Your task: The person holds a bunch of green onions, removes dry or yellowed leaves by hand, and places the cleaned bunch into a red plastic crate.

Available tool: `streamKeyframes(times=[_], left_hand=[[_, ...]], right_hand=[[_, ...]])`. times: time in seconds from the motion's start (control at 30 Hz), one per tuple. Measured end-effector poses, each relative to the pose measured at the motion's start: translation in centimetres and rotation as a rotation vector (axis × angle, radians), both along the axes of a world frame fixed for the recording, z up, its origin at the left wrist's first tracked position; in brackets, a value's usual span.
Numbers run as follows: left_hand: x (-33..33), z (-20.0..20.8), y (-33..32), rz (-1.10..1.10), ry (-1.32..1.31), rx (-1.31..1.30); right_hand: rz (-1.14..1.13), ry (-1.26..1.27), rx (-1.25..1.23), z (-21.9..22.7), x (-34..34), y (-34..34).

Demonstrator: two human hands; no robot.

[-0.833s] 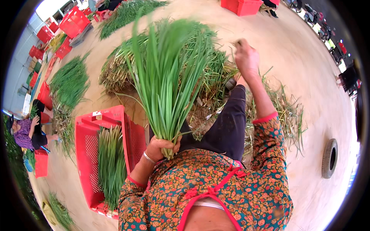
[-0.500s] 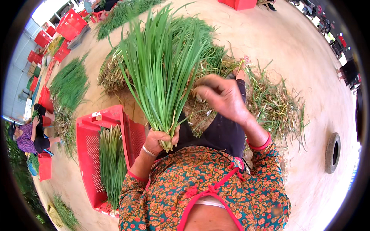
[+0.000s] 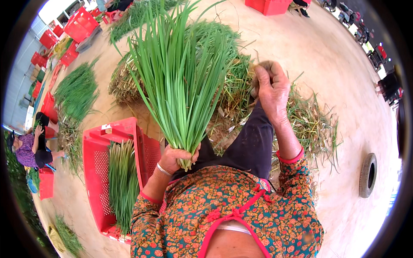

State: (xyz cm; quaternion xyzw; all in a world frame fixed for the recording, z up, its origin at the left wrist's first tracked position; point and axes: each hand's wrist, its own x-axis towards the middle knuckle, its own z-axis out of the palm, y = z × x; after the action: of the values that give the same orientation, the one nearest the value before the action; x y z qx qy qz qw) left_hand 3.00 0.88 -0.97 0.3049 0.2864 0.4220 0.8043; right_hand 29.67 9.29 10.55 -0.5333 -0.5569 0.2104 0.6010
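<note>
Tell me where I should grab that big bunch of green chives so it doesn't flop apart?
Probably low at the narrow base of the chive bunch, where the left hand clasps it. The stalks crowd together there and fan wide above. Come from the side and wrap your fingers around.

Concrete floor (image 3: pixel 335 77): chive piles (image 3: pixel 77 92), red crate (image 3: pixel 101 172).

Perforated red plastic crate (image 3: pixel 98 172), matt

Small pale label (image 3: pixel 107 129) on red crate's (image 3: pixel 95 172) rim (rectangular).
</note>
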Motion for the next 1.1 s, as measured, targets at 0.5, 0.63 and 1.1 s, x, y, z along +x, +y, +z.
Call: streamKeyframes(times=[0.5, 0.63, 1.1], left_hand=[[-0.1, 0.6, -0.2, -0.079, 0.201, 0.07], [0.2, 0.6, 0.1, -0.026, 0.189, 0.06], [0.3, 0.2, 0.7, 0.026, 0.076, 0.068]], right_hand=[[0.835, 0.107, -0.734, -0.3, -4.8, 1.3], [0.811, 0.725, -0.613, -3.2, -2.1, 1.4], [0.219, -0.274, -0.179, -6.2, 4.1, -1.2]])
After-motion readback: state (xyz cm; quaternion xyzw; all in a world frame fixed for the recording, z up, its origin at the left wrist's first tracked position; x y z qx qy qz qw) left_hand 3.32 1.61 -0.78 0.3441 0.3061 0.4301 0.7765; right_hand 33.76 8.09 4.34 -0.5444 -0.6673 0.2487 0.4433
